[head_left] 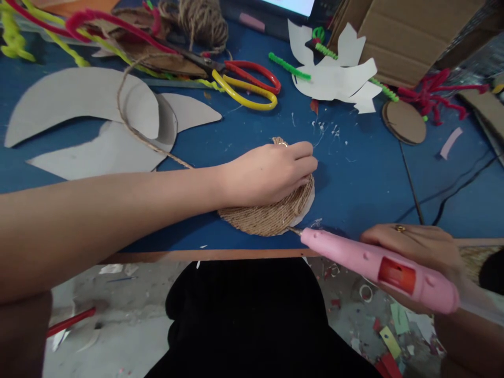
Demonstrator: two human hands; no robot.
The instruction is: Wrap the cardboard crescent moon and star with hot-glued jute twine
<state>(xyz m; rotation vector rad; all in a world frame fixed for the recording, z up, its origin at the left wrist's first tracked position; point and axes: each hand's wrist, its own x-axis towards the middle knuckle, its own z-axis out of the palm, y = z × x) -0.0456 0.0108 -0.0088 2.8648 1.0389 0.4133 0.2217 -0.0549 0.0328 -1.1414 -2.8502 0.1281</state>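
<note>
My left hand [271, 173] lies over a rounded cutout covered in rows of jute twine [260, 218], its pale card edge showing at the right. The fingers are curled in a pinch on the twine at the upper right, their tips partly hidden. A loose strand [145, 139] of the twine runs from under my wrist to the upper left. In my right hand [417, 252] is a pink hot glue gun [378, 268]. Its metal nozzle points left and meets or nearly meets the cutout's lower right edge.
Grey card cutouts [94, 94] lie at left, below red-and-yellow-handled scissors [252, 84] and a twine ball [202, 23]. White paper shapes [334, 79], fuzzy pipe cleaners [437, 94], cardboard discs [405, 122] and a cardboard box [409, 37] are at right. The table's front edge [236, 254] is close.
</note>
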